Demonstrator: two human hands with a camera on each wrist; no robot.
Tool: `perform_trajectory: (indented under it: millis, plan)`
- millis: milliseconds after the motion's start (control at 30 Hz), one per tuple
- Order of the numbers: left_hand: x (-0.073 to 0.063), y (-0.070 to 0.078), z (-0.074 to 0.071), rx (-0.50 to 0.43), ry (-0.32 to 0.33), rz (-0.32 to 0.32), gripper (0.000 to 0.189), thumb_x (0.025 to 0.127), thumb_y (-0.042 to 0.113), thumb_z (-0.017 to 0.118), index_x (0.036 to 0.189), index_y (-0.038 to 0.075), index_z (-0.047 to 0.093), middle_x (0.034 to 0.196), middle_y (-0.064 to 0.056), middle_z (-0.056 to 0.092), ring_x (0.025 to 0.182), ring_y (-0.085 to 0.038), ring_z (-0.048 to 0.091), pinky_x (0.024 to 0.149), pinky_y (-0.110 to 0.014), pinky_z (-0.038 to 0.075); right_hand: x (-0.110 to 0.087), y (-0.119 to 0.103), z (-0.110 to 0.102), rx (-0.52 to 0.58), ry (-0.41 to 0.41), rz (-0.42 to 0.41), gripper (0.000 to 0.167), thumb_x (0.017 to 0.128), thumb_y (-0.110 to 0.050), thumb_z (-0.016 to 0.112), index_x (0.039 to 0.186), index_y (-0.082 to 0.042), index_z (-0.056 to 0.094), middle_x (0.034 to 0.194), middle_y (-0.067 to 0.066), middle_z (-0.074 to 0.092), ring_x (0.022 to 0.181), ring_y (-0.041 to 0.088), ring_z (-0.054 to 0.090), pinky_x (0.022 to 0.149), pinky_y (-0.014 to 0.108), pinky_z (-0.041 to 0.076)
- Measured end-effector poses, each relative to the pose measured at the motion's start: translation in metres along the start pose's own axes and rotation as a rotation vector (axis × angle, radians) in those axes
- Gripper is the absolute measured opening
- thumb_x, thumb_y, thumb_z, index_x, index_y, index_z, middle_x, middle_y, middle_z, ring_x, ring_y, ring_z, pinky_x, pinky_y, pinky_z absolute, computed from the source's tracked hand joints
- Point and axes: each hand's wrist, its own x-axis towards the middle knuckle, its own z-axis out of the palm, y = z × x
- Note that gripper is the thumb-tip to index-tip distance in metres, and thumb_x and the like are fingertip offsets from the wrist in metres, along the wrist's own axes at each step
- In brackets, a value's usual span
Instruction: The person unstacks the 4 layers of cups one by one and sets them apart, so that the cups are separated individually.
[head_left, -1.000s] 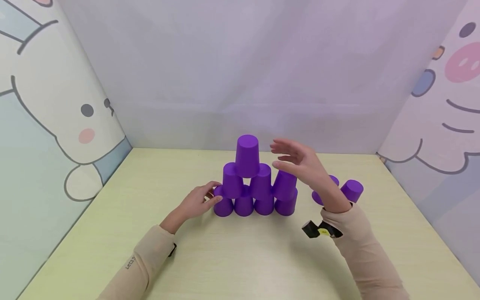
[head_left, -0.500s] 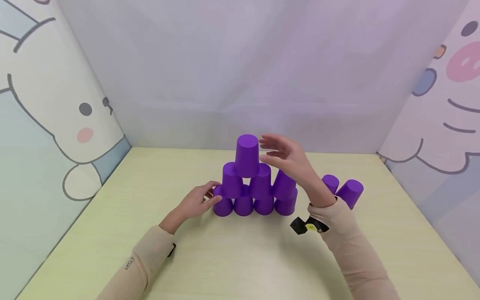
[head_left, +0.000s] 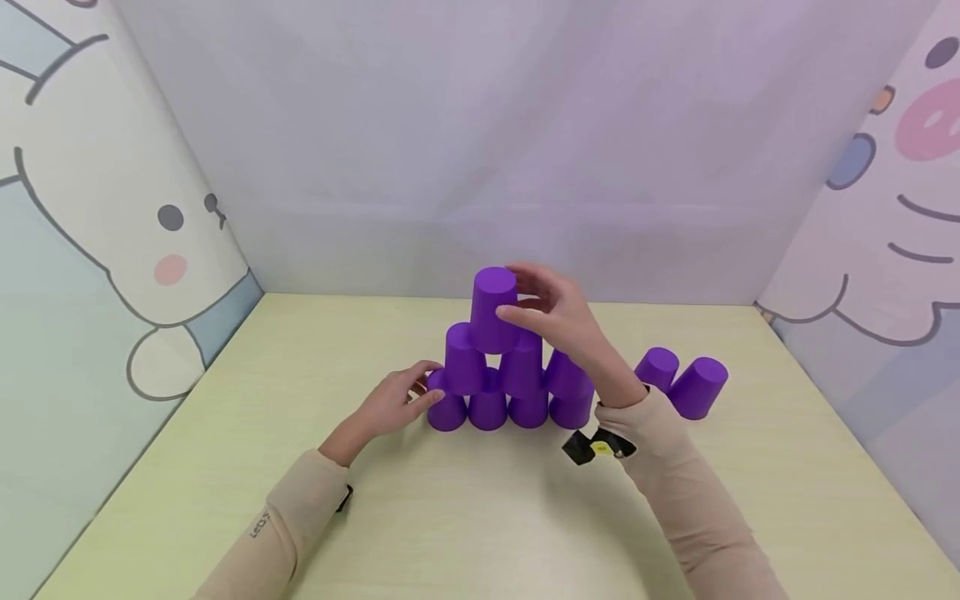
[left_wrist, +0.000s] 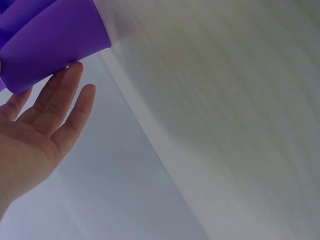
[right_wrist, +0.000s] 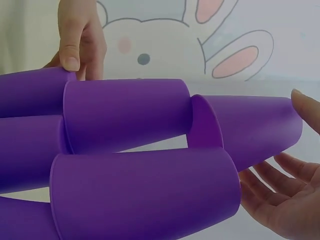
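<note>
Upside-down purple cups stand as a pyramid on the table in the head view. My left hand holds the leftmost bottom cup, thumb in front and fingers behind. In the left wrist view, fingertips lie against that cup. At the top, my right hand grips the single top cup from its right side. That cup rests across two cups of the middle row, the left one and the centre one. Beside them, the right middle cup is partly hidden behind my right hand and wrist.
Two more purple cups, one upright upside down and one leaning, are to the right of the pyramid, behind my right forearm. The pale wooden table meets a light back wall. Cartoon-printed panels flank both sides.
My right hand has moved left from beside the pyramid and closed around the top cup. The left hand stays at the bottom left cup, and the cups look unmoved.
</note>
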Motion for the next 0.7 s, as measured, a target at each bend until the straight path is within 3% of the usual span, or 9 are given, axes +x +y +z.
perform_trajectory:
  millis: [700]
  plan:
    - [-0.0001,-0.0005,0.0003,-0.001,0.0,0.013,0.035,0.092,0.025,0.055,0.12,0.005,0.05,0.093,-0.005,0.064,0.08,-0.017,0.061,0.064,-0.028,0.047,-0.0023,0.0008,0.0098,-0.039,0.02,0.007,0.049,0.08,-0.016,0.07,0.125,-0.008,0.052,0.109,0.008,0.06,0.096,0.019,0.057,0.084,0.034,0.046]
